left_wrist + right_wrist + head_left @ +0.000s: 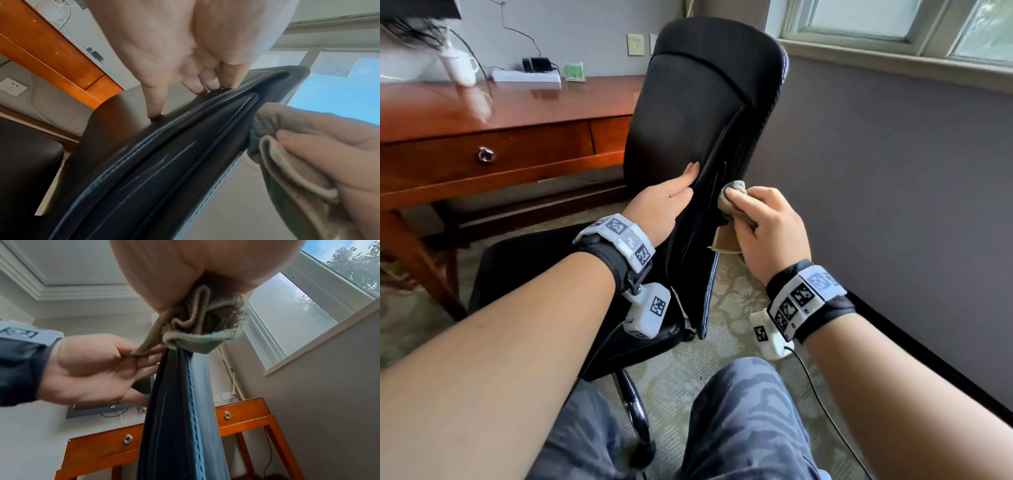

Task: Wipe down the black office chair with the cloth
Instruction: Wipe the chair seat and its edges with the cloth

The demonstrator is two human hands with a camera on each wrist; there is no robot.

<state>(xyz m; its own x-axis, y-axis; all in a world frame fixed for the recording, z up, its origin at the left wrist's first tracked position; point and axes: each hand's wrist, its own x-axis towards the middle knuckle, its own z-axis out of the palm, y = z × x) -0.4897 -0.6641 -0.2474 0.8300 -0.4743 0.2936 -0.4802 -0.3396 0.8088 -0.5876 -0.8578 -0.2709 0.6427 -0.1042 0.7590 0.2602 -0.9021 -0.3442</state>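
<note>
Left hand (669,202) lies flat-fingered against the black padded office chair (698,113) backrest, steadying it, while right hand (770,228) clutches a bunched beige cloth (734,197), rubbing its edge.

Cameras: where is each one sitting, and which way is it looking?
Head: up on the head, looking down at the chair back, both forearms, left hand, right hand, knees.
Left wrist: under that wrist, looking up along the chair's edge; palm and fingers show.
Right wrist: under that wrist, looking up; palm and bunched cloth show.
Shared: all three see the chair, cloth and desk.
</note>
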